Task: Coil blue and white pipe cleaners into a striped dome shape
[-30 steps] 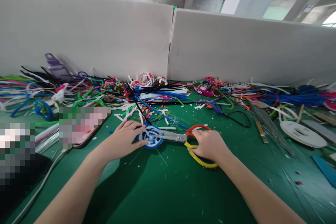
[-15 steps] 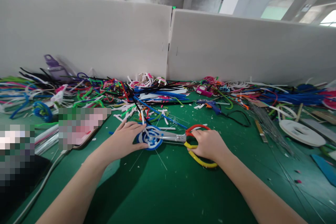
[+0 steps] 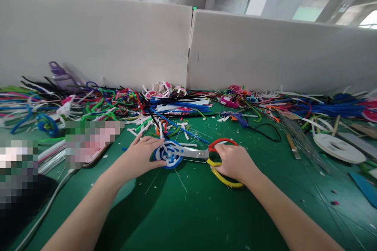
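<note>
My left hand (image 3: 147, 152) grips the left side of a round blue-and-white coil of pipe cleaners (image 3: 173, 160), with the thumb at its lower edge and the fingers at its top. Thin clear strands stick out from under the coil. In my right hand (image 3: 235, 160) is a pair of scissors (image 3: 203, 154) with one red and one yellow handle. Their blades point left and the tips reach over the coil's right part. Whether the blades touch a strand there, I cannot tell.
Loose pipe cleaners (image 3: 188, 106) in many colours lie along the white partition (image 3: 118, 43). A purple glue gun (image 3: 242, 120) rests behind the scissors. Left are a phone (image 3: 101, 141) with a cable and a purple bottle (image 3: 63, 78); right is a white spool (image 3: 338, 149).
</note>
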Tool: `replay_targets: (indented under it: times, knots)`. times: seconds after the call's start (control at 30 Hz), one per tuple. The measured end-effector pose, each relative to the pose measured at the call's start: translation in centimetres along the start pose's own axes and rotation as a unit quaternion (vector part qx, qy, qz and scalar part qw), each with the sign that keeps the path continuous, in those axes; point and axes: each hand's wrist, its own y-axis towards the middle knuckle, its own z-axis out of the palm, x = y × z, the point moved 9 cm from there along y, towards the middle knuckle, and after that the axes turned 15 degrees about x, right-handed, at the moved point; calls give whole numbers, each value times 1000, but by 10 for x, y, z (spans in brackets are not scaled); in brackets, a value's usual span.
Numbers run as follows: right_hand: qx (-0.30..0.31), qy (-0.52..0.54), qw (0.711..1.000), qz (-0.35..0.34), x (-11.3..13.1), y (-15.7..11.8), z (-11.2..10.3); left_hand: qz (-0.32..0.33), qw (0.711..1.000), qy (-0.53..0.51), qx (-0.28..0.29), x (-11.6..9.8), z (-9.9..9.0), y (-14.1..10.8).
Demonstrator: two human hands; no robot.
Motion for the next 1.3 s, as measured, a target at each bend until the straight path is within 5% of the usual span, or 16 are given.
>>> replay_targets:
  times: [0.73, 1.17, 1.3]
  knots:
    - [-59, 44, 997, 9, 10, -2, -11, -12, 1000, 11, -12, -3, -1, 5]
    - [-1, -17, 999, 41, 2, 3, -2, -34, 999, 16, -14, -4, -3, 7]
    - [-30, -34, 998, 50, -4, 3, 0, -32, 999, 11, -20, -1, -2, 7]
